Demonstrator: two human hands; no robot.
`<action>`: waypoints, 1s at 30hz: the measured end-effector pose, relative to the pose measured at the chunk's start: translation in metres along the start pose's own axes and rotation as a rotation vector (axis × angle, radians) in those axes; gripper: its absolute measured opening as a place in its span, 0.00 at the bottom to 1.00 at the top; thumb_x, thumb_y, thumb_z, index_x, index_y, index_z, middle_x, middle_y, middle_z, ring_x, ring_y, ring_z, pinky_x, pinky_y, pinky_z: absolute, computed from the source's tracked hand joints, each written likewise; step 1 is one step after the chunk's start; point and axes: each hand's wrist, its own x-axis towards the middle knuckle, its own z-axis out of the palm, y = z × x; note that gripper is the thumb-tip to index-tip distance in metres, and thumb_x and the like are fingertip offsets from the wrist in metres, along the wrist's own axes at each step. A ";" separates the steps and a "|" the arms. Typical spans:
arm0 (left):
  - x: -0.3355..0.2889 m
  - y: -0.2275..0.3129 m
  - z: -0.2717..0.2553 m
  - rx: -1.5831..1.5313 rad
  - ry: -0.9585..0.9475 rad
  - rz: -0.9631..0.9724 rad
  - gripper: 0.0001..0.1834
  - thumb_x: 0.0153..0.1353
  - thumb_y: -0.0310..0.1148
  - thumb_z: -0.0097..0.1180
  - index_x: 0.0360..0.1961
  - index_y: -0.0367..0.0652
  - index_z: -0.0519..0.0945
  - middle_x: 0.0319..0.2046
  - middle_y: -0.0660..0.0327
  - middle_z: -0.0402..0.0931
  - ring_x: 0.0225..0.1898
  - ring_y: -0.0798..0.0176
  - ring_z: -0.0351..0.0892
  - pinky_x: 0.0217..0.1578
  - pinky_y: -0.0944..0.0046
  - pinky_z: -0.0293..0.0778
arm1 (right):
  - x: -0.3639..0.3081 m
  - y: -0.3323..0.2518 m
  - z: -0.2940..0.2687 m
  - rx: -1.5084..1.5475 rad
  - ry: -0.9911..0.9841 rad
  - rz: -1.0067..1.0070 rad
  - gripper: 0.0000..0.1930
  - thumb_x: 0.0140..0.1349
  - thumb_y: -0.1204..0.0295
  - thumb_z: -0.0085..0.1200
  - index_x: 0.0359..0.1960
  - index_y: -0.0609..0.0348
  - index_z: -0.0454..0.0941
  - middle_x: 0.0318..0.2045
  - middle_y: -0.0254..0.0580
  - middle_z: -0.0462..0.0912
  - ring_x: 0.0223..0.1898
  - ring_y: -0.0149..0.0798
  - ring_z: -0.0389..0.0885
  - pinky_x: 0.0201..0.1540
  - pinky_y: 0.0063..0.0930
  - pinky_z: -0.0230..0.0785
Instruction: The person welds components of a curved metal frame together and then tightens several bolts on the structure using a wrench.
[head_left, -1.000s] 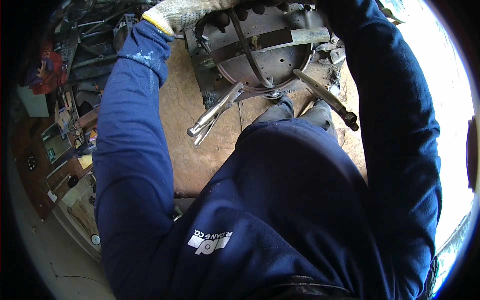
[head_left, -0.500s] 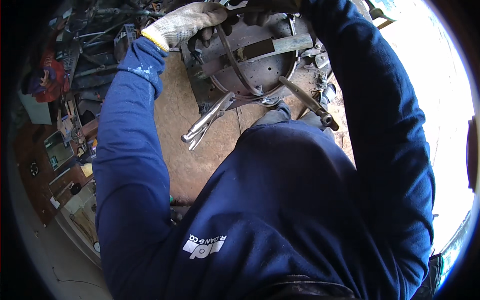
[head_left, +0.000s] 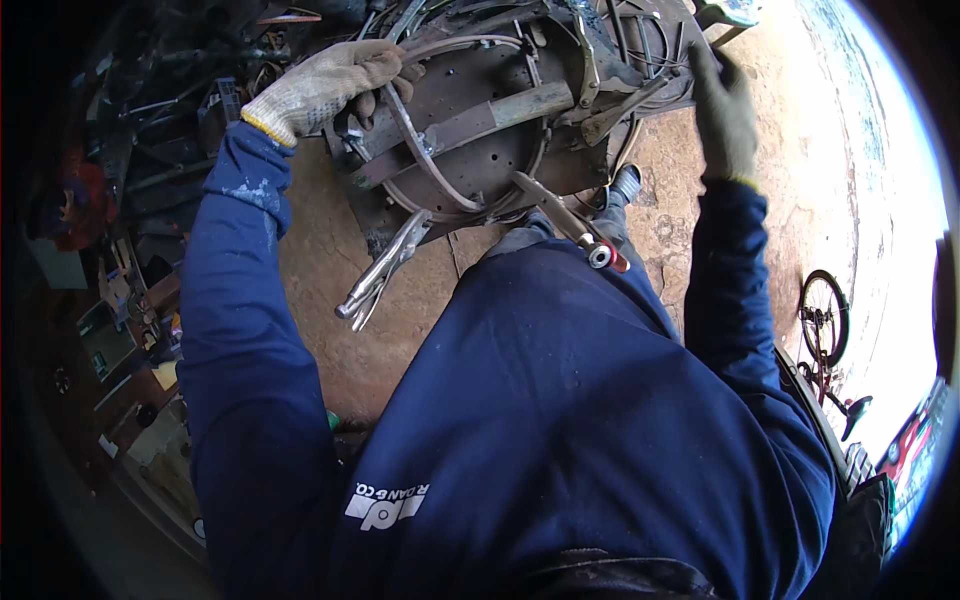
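My left hand (head_left: 335, 85), in a whitish work glove with dark fingertips, is closed round a curved metal rod (head_left: 420, 150). The rod arches over a dark metal plate (head_left: 460, 85) with holes in it, its lower end near a round metal ring (head_left: 400, 200). Across the plate lies a flat metal bar (head_left: 480, 128). Silver locking pliers (head_left: 385, 270) grip the plate's near left edge, and a second clamp-like tool (head_left: 565, 215) juts from the near right edge. My right hand (head_left: 726, 120), gloved too, is raised right of the plate, holding nothing visible, fingers stretched and apart.
Thin metal rods (head_left: 655, 60) and another clamp (head_left: 590, 65) lie at the plate's far right. Metal scrap and tools crowd the dark left side. A bicycle (head_left: 823, 318) stands on the bright ground at right. My shoe (head_left: 627, 182) shows below the plate.
My right hand has come off the far part of the curved rod and moved right, clear of the plate. The left hand stays on the rod. The view has shifted.
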 end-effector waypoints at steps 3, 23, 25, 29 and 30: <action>0.004 0.005 -0.005 0.023 -0.017 0.004 0.25 0.73 0.48 0.55 0.57 0.36 0.77 0.37 0.65 0.82 0.22 0.81 0.67 0.27 0.77 0.69 | -0.032 0.013 0.005 -0.025 -0.134 0.223 0.44 0.60 0.36 0.59 0.61 0.67 0.75 0.52 0.60 0.84 0.57 0.50 0.82 0.62 0.38 0.70; 0.003 -0.003 -0.004 -0.042 0.019 0.018 0.23 0.74 0.47 0.54 0.54 0.36 0.77 0.37 0.63 0.84 0.22 0.79 0.72 0.26 0.76 0.73 | -0.025 -0.099 -0.018 1.255 -0.269 -0.020 0.15 0.73 0.59 0.56 0.46 0.61 0.80 0.34 0.42 0.86 0.38 0.36 0.86 0.43 0.29 0.76; 0.001 0.003 -0.003 -0.052 0.026 0.013 0.24 0.74 0.48 0.55 0.56 0.35 0.76 0.39 0.61 0.84 0.24 0.77 0.73 0.27 0.76 0.74 | 0.002 -0.124 -0.031 0.949 -0.232 -0.441 0.18 0.72 0.59 0.55 0.54 0.61 0.76 0.36 0.40 0.85 0.40 0.35 0.84 0.45 0.31 0.77; 0.008 -0.003 -0.005 -0.106 0.000 0.100 0.25 0.73 0.48 0.55 0.55 0.36 0.76 0.39 0.60 0.84 0.25 0.76 0.75 0.28 0.74 0.74 | 0.038 -0.160 -0.026 1.459 -0.554 -0.242 0.23 0.76 0.59 0.48 0.64 0.62 0.69 0.38 0.39 0.78 0.38 0.39 0.79 0.55 0.45 0.74; 0.010 -0.006 -0.005 -0.105 0.002 0.118 0.25 0.73 0.48 0.55 0.55 0.36 0.76 0.39 0.60 0.84 0.26 0.76 0.75 0.28 0.74 0.74 | 0.051 -0.153 -0.014 1.463 -0.877 -0.289 0.21 0.76 0.59 0.47 0.61 0.63 0.71 0.39 0.41 0.77 0.40 0.43 0.78 0.59 0.51 0.72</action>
